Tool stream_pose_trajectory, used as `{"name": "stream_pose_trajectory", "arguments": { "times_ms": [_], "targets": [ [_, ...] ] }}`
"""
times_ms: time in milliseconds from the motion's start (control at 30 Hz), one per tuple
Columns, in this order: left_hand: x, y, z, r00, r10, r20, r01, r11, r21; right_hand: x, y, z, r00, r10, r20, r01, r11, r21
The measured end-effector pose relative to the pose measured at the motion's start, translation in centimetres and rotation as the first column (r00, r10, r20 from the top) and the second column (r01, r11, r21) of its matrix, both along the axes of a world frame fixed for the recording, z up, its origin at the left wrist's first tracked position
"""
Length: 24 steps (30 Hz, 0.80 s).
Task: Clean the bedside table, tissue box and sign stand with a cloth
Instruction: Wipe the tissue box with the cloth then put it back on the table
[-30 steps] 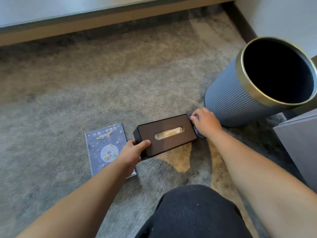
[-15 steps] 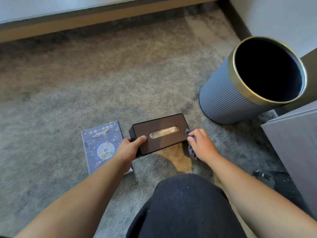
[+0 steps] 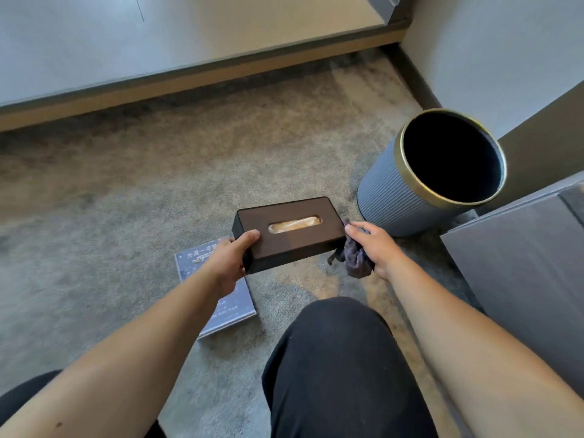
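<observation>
Mid-job I'd say: left hand grips the tissue box, right hand clutches the cloth at its end, sign stand beside it waiting.

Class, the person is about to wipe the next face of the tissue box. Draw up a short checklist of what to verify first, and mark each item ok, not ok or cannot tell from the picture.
1. Left hand grips the tissue box at its left end, thumb on top: ok.
2. Right hand holds the cloth: ok.
3. Cloth meets the box at its right end: ok.
4. Box raised off the carpet: cannot tell.
5. Sign stand lies flat, partly under the left forearm, away from the cloth: ok.
6. Bin stands apart from the box: ok.
</observation>
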<state>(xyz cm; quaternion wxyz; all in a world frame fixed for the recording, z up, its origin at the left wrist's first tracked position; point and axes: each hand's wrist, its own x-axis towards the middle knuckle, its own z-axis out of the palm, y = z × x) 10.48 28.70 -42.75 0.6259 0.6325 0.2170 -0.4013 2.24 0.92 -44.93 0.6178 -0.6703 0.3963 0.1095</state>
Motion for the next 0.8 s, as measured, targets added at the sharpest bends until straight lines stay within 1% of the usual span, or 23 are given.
{"name": "stream_pose_trajectory", "arguments": {
  "times_ms": [67,233,367,467,567,633,667,700,733,800],
  "targets": [
    [0.5,0.6,3.1,1.0,0.006,-0.006,-0.006,1.0,-0.024,0.4,0.6,3.4,0.998,-0.038,0.049,0.038,0.999,0.002],
    [1.1,2.2,12.6,0.999,0.03,-0.045,-0.034,0.997,-0.075,1.3,2.3,13.7,0.982,-0.146,0.116,0.136,0.987,0.091],
    [1.6,3.2,21.2,0.999,-0.009,-0.045,0.006,0.998,-0.064,1.1,2.8,22.7,0.983,-0.143,0.119,0.129,0.985,0.116],
    [1.7,3.1,27.8,0.998,-0.02,-0.058,0.018,0.999,-0.047,0.2,3.3,29.6,0.981,-0.148,0.125,0.135,0.985,0.105],
    [0.9,2.1,33.9,0.996,-0.039,-0.08,0.034,0.997,-0.064,-1.1,3.5,36.0,0.962,-0.223,0.156,0.214,0.974,0.075],
    [-0.2,0.8,37.7,0.996,-0.034,-0.086,0.028,0.997,-0.074,-2.2,3.5,40.0,0.946,-0.281,0.159,0.285,0.958,-0.002],
    [-0.9,0.0,39.5,0.995,-0.024,-0.092,0.017,0.997,-0.079,-2.9,3.5,41.9,0.943,-0.29,0.165,0.306,0.948,-0.083],
    [-1.6,-0.8,41.2,0.995,-0.015,-0.098,0.006,0.996,-0.087,-3.6,3.6,43.8,0.946,-0.269,0.179,0.303,0.931,-0.205],
    [-2.3,-1.7,42.8,0.995,-0.012,-0.103,0.002,0.995,-0.096,-4.5,3.9,45.8,0.955,-0.219,0.199,0.278,0.894,-0.352],
    [-3.7,-3.5,45.7,0.994,-0.012,-0.113,0.0,0.994,-0.105,-6.4,5.1,49.8,0.959,-0.047,0.28,0.213,0.77,-0.602]
  ]
}}
